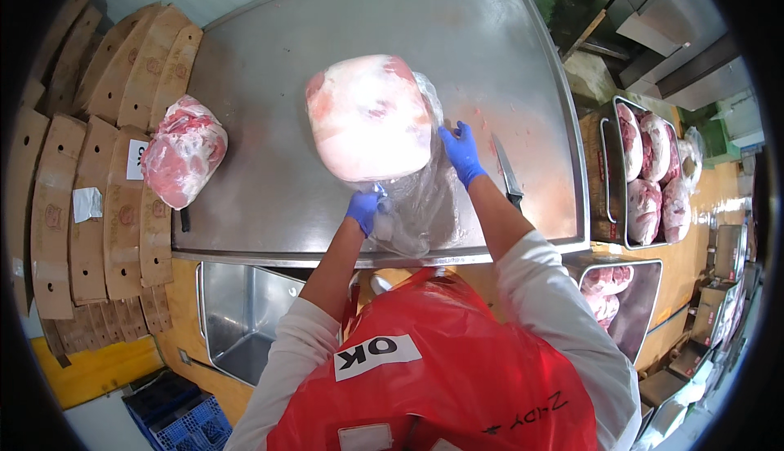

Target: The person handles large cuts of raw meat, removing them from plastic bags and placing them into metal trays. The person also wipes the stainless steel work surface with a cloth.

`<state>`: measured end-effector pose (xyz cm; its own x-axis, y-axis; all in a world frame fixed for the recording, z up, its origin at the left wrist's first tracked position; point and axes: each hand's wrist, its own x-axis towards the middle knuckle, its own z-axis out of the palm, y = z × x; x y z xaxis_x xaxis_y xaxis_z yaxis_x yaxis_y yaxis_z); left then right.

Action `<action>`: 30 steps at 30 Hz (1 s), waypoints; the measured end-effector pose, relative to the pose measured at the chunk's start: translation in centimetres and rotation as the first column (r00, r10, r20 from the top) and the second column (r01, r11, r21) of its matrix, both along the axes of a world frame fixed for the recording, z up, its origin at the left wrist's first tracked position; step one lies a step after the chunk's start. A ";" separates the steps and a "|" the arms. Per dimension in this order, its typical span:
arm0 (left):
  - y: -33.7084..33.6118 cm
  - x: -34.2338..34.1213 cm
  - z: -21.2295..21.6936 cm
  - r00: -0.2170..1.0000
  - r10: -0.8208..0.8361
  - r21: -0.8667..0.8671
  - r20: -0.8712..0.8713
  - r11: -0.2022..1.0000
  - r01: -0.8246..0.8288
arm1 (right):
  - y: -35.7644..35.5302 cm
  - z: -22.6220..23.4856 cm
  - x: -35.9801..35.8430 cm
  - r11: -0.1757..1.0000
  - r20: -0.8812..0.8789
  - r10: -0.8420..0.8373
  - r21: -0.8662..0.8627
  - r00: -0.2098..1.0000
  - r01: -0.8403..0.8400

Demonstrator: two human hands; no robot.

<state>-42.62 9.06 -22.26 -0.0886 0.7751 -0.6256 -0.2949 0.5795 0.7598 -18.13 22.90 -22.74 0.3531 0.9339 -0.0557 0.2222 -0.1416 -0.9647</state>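
Note:
A big pale pink cut of meat (367,116) lies in the middle of the steel table (278,198), partly inside a clear plastic bag (416,206). My left hand (364,208), in a blue glove, grips the bag's loose end at the near edge of the meat. Gloved in blue too, my right hand (461,151) presses against the bag at the meat's right side. A second, redder cut of meat (184,150) rests at the table's left edge.
A knife (508,175) lies on the table just right of my right arm. Flattened cardboard boxes (90,198) are stacked along the left. A metal bin (649,173) of meat pieces stands to the right, another tray (621,296) below it, and a steel tub (245,312) under the table.

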 end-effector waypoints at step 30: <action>-6.8 -6.2 32.6 0.999 0.032 0.574 -0.004 0.818 -0.024 | -9.2 14.8 -4.7 0.729 -0.940 0.001 -0.233 0.341 -0.644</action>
<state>-48.82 2.28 10.38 -0.1208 0.9905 -0.0664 -0.2919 0.0285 0.9560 -22.81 13.70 -7.99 -0.5187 0.6431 -0.5634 -0.4938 -0.7633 -0.4166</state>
